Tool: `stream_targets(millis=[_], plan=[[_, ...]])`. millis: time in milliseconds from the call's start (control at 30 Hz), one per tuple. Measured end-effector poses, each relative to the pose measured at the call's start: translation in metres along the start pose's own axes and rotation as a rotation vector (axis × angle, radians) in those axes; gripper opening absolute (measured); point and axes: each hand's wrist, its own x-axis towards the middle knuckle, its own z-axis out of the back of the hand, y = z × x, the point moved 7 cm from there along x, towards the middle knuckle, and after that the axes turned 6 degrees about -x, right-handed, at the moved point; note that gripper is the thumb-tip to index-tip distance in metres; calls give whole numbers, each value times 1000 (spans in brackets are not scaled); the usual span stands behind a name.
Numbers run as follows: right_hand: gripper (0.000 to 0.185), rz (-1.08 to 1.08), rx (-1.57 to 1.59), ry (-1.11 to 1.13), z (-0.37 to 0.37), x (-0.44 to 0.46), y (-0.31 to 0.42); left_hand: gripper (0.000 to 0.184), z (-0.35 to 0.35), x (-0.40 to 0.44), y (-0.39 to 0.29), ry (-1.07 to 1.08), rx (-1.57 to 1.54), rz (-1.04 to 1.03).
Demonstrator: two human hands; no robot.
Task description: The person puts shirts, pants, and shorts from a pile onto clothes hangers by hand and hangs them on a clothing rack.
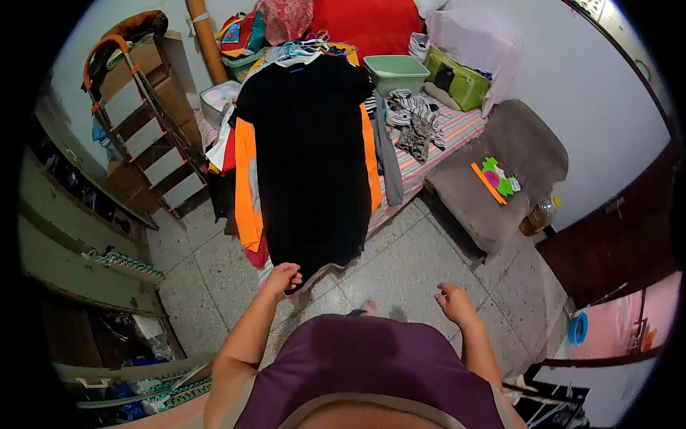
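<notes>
Black garment (pixel 311 157): near hem (pixel 318 270) apparently being adjusted; the next move probably calls for a pinched edge. Left hand (pixel 284 277): fingers curled at its left corner, clamping unclear; right hand (pixel 456 303): empty, fingers loosely apart.

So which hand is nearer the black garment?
The left hand, at the lower edge of the black garment; the right hand is well apart from it.

"What do we see on the striped bed (pixel 457 130)?"
"We see layered clothes (pixel 246 189), a black garment (pixel 307 157) uppermost, beside a pale green basin (pixel 397 77), a green bag (pixel 464 84) and crumpled patterned clothes (pixel 416 129)."
"And on the grey chair (pixel 530 132)?"
"We spot one colourful item (pixel 506 187) lying there."
</notes>
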Motion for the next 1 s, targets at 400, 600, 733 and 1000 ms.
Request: stream_targets(millis=[400,600,733,1000], plan=[[31,142,97,146,5,161,35,16,-44,96,-107,33,141,-77],[32,-34,55,149,0,193,38,17,-41,183,-228,12,147,-166],[32,-121,60,173,-5,223,60,18,-43,260,-314,78,146,-283],[32,-252,116,231,-14,273,105,22,-45,392,-450,2,337,-631]])
